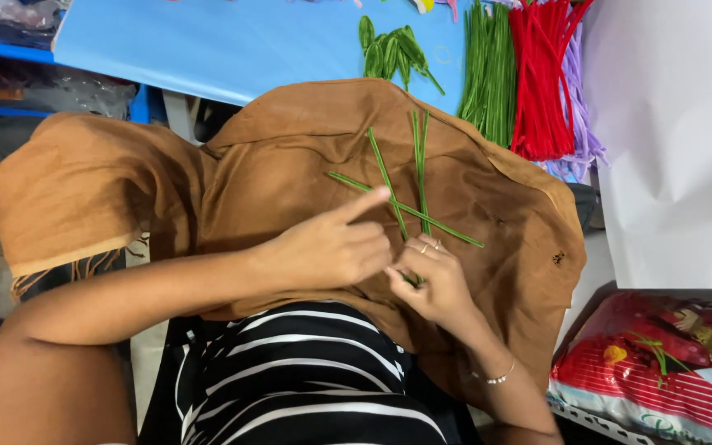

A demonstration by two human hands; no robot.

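Note:
A brown cloth (257,165) is spread over my lap. Three green pipe cleaners (418,177) fan out across it and meet near my hands. My right hand (434,280) pinches their lower ends between thumb and fingers; it wears rings and a bead bracelet. My left hand (331,243) rests just left of them, index finger stretched out and its tip touching one of the green stems.
A blue table (232,41) lies beyond the cloth. On it are green leaf shapes (389,49), a bundle of green pipe cleaners (488,74), a red bundle (541,82) and a purple one (578,115). A red printed bag (661,371) sits at lower right, white sheet (677,140) above it.

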